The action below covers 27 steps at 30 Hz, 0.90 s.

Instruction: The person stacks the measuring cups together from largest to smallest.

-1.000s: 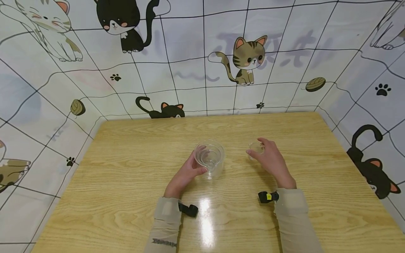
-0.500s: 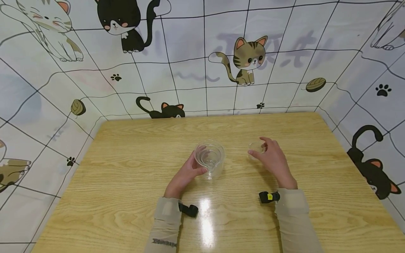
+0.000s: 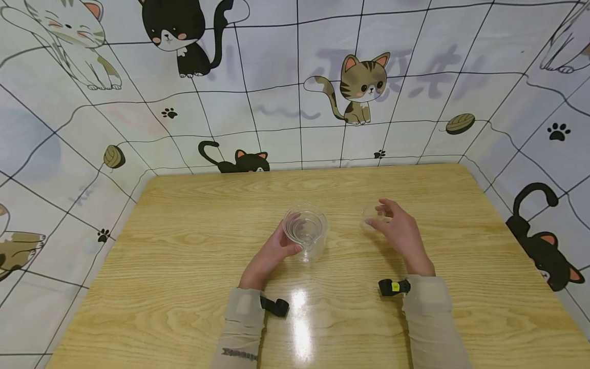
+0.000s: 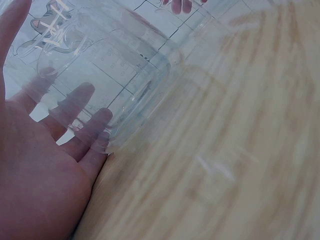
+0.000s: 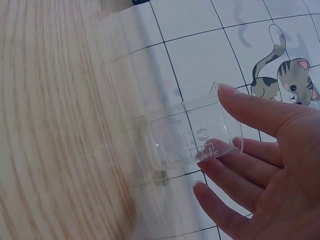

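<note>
My left hand [image 3: 272, 250] curls round the near left side of a large clear glass beaker [image 3: 317, 238], with the thumb by its spout. In the left wrist view, faint marks show on this beaker [image 4: 122, 60] and the fingers are seen through the glass. To its right stands a small clear beaker [image 3: 369, 212] on the table. My right hand [image 3: 398, 230] is beside it with fingers loosely spread. In the right wrist view, the thumb tip is at the spout of the small beaker [image 5: 187, 130], and the other fingers lie behind its wall.
The light wood table [image 3: 184, 282] reaches back to a white sheet [image 3: 272, 113] printed with cats and grid lines, which also lines both sides. Each wrist wears a black camera strap [image 3: 275, 307]. A bright light reflection [image 3: 300, 323] lies on the near tabletop.
My right hand has drifted slightly to the right, its thumb sliding from the small beaker's left side toward its middle, while that beaker stays about in place. My left hand and the large beaker have not moved.
</note>
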Motion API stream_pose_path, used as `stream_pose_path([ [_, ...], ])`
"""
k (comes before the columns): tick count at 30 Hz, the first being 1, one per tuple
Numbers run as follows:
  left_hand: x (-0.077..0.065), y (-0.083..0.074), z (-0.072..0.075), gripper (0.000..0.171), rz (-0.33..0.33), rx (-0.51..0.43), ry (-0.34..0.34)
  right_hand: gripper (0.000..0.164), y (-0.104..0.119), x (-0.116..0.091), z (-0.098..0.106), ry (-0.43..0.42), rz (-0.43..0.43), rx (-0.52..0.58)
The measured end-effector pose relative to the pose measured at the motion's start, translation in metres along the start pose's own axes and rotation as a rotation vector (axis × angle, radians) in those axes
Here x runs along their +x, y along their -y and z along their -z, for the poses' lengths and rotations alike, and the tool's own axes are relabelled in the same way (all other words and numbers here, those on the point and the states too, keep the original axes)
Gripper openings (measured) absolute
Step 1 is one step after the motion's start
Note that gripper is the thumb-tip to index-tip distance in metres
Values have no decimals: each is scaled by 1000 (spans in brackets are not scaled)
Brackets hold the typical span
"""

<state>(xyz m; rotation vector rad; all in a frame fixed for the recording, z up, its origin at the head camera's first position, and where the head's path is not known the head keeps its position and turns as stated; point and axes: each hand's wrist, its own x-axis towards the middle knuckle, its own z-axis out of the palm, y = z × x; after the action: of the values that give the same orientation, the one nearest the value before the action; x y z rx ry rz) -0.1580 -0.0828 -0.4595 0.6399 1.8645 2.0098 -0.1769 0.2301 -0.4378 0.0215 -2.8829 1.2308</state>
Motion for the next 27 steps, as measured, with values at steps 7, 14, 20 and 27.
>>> stream_pose_path([
  [7, 0, 1, 1, 75, -3, -10, 4, 69, -2, 1, 0, 24, -31, 35],
  [14, 0, 2, 1, 75, 12, -6, 11, 72, -6, 2, -2, 52, -80, 80],
  [20, 0, 1, 1, 73, 10, 8, 1, 73, -8, 2, -2, 70, -102, 167],
  [27, 1, 1, 1, 73, 16, 3, -3, 74, -8, 2, -2, 79, -115, 210],
])
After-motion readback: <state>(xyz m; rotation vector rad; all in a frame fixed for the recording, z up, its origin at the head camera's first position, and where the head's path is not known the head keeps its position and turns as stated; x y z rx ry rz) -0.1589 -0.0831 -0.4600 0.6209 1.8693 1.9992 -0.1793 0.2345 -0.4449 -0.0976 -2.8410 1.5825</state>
